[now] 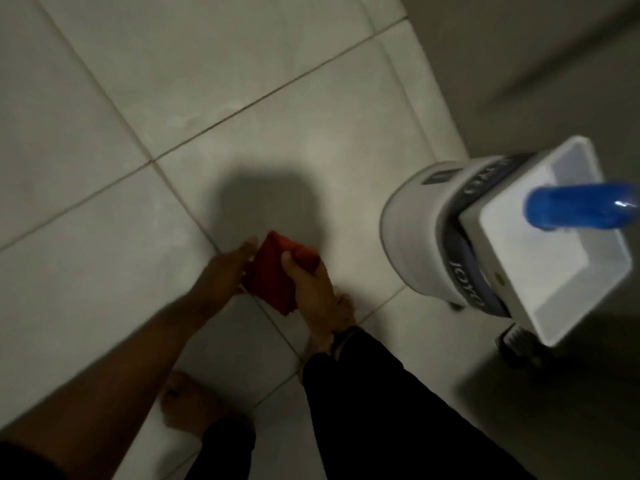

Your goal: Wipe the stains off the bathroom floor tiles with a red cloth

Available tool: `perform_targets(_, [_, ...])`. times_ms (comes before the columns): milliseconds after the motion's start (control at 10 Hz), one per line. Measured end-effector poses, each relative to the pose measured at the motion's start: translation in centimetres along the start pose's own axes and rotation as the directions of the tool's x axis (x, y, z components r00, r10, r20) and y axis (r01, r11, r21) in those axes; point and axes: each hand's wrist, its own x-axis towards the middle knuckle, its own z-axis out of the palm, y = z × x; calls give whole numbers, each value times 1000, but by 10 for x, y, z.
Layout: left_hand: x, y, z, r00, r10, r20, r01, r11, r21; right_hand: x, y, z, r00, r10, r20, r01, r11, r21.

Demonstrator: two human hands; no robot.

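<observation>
Cloth (273, 282): I hold it over the tiles (207, 81).
Right hand (310, 285): thumb pinches cloth.
Left hand (225, 270): straight fingers touch it.

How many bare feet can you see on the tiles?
2. One foot at lower left; the other foot partly hidden by the right hand gripping the red cloth.

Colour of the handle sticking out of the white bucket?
Blue. The handle shows best in the head view, far right.

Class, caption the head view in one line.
Right hand grips a folded red cloth, left hand touching it, above pale floor tiles beside a white plastic bucket.
</observation>
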Motion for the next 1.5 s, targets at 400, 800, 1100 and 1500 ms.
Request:
perform_targets(400, [-140,185,238,841,263,473,-472,785,402,-96,-111,-265,896,104,-433,95,906,413])
perform_targets(800, [-88,205,406,876,329,352,-454,320,831,-3,-112,-385,790,182,-585,-112,982,155])
perform_targets(1100, [-81,192,413,747,570,343,-495,132,859,15,-110,-395,674,109,-731,-290,949,-125])
perform_targets(1500, [-251,222,192,744,645,173,-366,177,914,-201,-221,-251,651,-270,-709,210,962,-173])
